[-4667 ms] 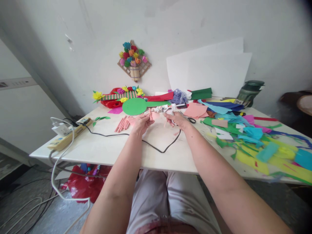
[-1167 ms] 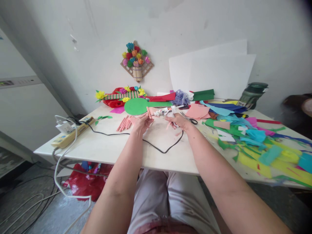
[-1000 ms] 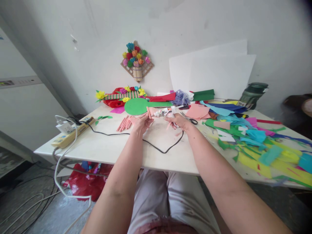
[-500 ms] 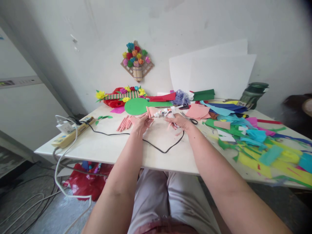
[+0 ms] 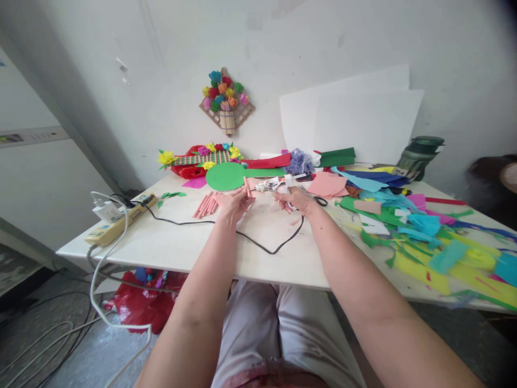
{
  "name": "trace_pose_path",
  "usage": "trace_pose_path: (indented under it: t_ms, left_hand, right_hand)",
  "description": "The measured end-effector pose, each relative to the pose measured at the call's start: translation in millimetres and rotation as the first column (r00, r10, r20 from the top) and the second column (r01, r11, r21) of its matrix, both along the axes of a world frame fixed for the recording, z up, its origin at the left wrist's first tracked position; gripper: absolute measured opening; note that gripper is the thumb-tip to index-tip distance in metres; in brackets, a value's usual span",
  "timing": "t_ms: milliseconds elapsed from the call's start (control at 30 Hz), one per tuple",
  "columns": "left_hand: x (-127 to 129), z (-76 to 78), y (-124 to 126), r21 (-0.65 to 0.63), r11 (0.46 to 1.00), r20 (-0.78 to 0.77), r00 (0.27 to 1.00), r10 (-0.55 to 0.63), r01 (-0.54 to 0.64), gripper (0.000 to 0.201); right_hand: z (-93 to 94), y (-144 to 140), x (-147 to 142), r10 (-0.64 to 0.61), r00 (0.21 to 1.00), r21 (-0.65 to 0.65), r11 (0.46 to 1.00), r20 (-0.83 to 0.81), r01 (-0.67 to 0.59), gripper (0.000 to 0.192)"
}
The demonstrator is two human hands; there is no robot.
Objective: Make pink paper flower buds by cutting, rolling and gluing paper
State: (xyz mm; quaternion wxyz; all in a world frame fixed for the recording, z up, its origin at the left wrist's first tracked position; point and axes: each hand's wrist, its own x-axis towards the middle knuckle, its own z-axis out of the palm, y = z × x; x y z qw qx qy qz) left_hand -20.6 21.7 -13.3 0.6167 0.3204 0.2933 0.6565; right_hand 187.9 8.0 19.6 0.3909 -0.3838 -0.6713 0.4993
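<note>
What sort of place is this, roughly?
Probably a craft corner: the right hand holds what looks like a glue gun, and pink rolls and colourful scraps lie on a table.

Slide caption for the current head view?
Right hand aims a glue gun at a pink roll in the left hand.

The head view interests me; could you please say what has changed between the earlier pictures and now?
The table sits slightly further right in the picture than at first; the camera seems to have shifted. Nothing was grasped or released: the left hand still holds pink paper, the right hand the glue gun. The green disc, scissors and pink rolls stayed put.
</note>
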Motion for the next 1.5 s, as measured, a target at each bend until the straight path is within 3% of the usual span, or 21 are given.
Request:
trace_pose_path:
  t_ms: [533, 1000, 1500]
  left_hand:
    - [-1.1, -0.4, -0.2, 0.022, 0.999, -0.009, 1.000, -0.026, 0.027, 0.003]
    - [0.8, 4.6, -3.2, -0.033, 0.999, -0.009, 1.000, 0.026, -0.026, 0.004]
    - [-1.1, -2.8, 1.1, 0.021, 0.998, -0.030, 0.998, -0.061, 0.061, 0.008]
  right_hand:
    - [-1.0, 0.9, 0.4, -0.011, 1.000, -0.013, 1.000, 0.013, 0.011, 0.040]
    - [1.1, -1.7, 0.3, -0.005, 0.999, -0.013, 1.000, 0.041, 0.005, 0.038]
    - [-2.5, 0.9, 0.2, -0.037, 0.999, 0.027, 0.999, -0.034, 0.038, 0.042]
